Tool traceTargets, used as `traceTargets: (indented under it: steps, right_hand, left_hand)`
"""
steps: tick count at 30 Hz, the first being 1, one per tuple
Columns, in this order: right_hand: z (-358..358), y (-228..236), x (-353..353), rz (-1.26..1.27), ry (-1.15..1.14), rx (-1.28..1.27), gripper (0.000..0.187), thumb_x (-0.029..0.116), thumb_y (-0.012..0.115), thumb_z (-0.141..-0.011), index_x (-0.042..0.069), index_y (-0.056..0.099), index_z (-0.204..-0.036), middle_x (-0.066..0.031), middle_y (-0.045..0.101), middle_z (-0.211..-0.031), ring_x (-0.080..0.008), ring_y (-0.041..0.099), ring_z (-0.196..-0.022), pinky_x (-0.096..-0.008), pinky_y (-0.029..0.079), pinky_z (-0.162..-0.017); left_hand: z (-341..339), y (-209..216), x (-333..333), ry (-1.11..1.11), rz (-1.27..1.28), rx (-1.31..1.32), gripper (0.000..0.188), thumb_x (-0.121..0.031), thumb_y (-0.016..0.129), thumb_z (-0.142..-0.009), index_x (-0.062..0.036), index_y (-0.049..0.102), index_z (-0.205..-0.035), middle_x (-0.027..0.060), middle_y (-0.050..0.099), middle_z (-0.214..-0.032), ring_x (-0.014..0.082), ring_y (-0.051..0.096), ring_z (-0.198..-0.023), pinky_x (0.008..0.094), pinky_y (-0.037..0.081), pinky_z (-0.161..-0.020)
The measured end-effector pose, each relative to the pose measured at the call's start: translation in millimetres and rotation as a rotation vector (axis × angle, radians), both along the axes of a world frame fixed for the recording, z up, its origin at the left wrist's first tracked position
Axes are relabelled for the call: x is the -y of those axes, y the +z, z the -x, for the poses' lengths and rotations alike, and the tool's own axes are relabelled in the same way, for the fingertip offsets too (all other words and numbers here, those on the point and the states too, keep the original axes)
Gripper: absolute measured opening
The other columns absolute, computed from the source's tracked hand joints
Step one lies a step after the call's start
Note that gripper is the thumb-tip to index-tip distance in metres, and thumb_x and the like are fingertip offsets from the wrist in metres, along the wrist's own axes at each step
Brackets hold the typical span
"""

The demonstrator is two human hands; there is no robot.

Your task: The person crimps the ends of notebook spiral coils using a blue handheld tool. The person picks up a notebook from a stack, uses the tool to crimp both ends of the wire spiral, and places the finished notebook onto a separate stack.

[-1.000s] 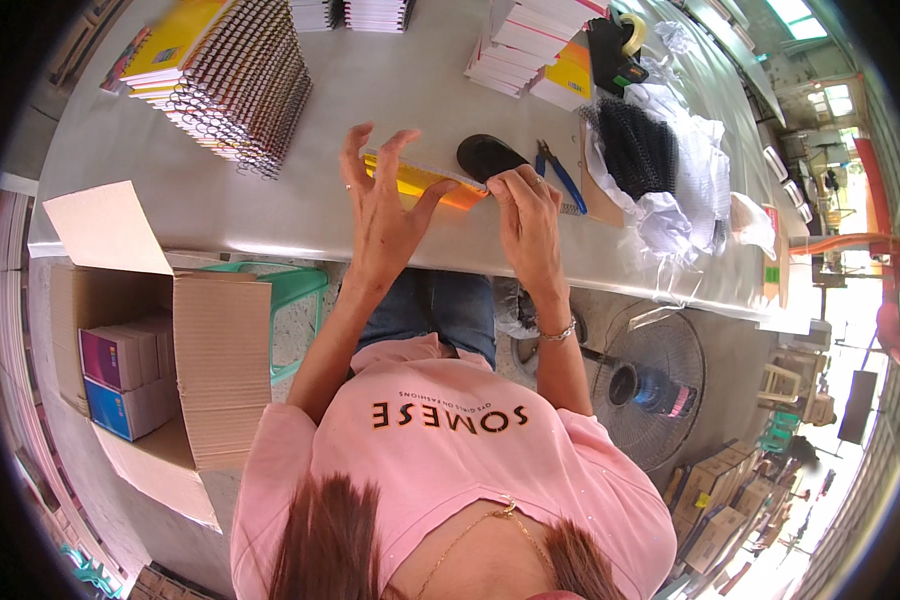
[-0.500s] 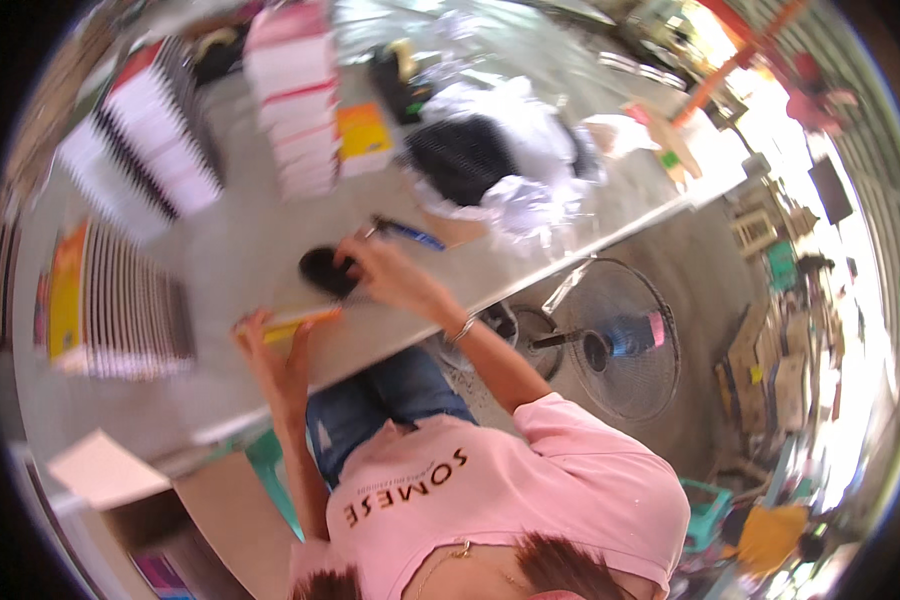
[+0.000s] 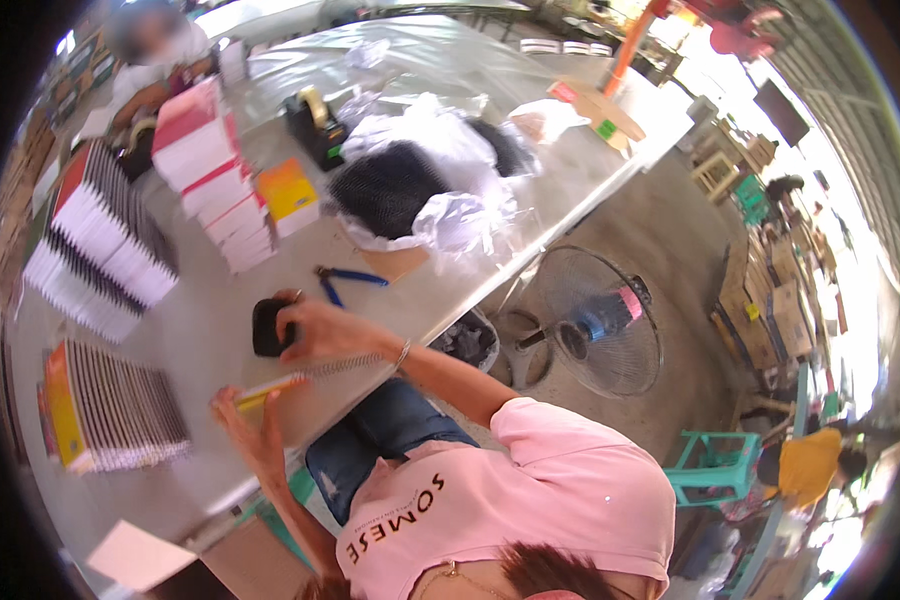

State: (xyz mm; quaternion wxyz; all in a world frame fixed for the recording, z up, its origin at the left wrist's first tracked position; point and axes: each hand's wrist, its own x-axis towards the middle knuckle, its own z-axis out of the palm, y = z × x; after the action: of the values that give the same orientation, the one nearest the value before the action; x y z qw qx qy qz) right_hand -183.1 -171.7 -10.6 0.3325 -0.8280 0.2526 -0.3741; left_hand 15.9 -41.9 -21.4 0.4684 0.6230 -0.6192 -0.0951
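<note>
Thin yellow-and-orange book (image 3: 261, 396) lies at the near edge of the grey-covered table (image 3: 202, 318); it serves as landmark here. Left hand (image 3: 253, 428) half open at the book's left end, thumb and fingers on either side, holding it. Pale wire spiral coil (image 3: 348, 367) runs rightward from the book, passing toward the right wrist. Right hand (image 3: 320, 332) beyond the book, fingers bent, tips at the right side of a black rounded object (image 3: 268, 328); cannot tell whether they grip it.

Blue-handled metal cutters (image 3: 358, 276) sit beyond and right of the book, jaws apart. Left of it: stack of yellow-covered spiral-bound books (image 3: 120, 408). Farther beyond: tall stack of red-and-white books (image 3: 208, 178), and black plastic coils (image 3: 385, 188) on crumpled white wrapping (image 3: 460, 222). Round wire-caged fan (image 3: 618, 350) stands right of the book, off the table.
</note>
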Motion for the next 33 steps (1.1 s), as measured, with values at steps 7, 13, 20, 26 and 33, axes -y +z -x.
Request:
traceTargets:
  steps: [7,13,20,26,33]
  right_hand:
    - [48,14,3,-0.930,0.434,0.326,0.069,0.053,0.077,-0.077,0.001,0.058,-0.118,-0.0160,0.055,-0.129,-0.0364,0.048,-0.128,-0.0422,0.038,-0.108]
    - [50,34,-3,-0.914,0.674,0.194,0.067,0.054,0.079,-0.073,-0.002,0.063,-0.107,-0.0147,0.051,-0.138,-0.0206,0.049,-0.124,-0.0331,0.037,-0.104]
    - [44,54,-6,-0.787,0.435,-0.153,0.040,0.031,0.077,-0.081,-0.001,0.066,-0.101,-0.0065,0.057,-0.120,-0.0151,0.053,-0.108,-0.0290,0.041,-0.093]
    - [35,59,-21,-0.769,0.135,-0.130,0.033,0.025,0.077,-0.081,0.001,0.067,-0.102,-0.0052,0.057,-0.114,-0.0133,0.054,-0.104,-0.0265,0.043,-0.090]
    - [42,58,-32,-0.635,0.110,-0.235,0.037,0.030,0.079,-0.078,0.002,0.069,-0.100,-0.0097,0.060,-0.116,-0.0186,0.055,-0.107,-0.0296,0.042,-0.093]
  left_hand:
    - [4,6,-6,0.040,0.026,-0.151,0.056,-0.025,0.084,-0.073,-0.0021,0.054,-0.114,0.0167,0.054,-0.112,0.0352,0.052,-0.109,0.0403,0.042,-0.095]
    - [1,13,-8,-0.021,0.029,-0.174,0.056,-0.024,0.085,-0.071,-0.0027,0.050,-0.109,0.0117,0.051,-0.108,0.0322,0.050,-0.105,0.0379,0.043,-0.092]
    - [-2,17,-8,-0.034,0.049,-0.196,0.058,-0.022,0.087,-0.066,-0.0045,0.049,-0.106,0.0132,0.052,-0.103,0.0338,0.050,-0.100,0.0408,0.044,-0.086]
    - [-2,17,-3,-0.038,0.040,-0.183,0.061,-0.019,0.089,-0.065,-0.0039,0.047,-0.107,0.0125,0.051,-0.104,0.0327,0.050,-0.099,0.0402,0.044,-0.087]
    - [-4,7,-7,-0.055,0.001,-0.290,0.078,-0.020,0.090,-0.065,-0.0053,0.040,-0.124,0.0124,0.049,-0.118,0.0296,0.051,-0.107,0.0383,0.043,-0.093]
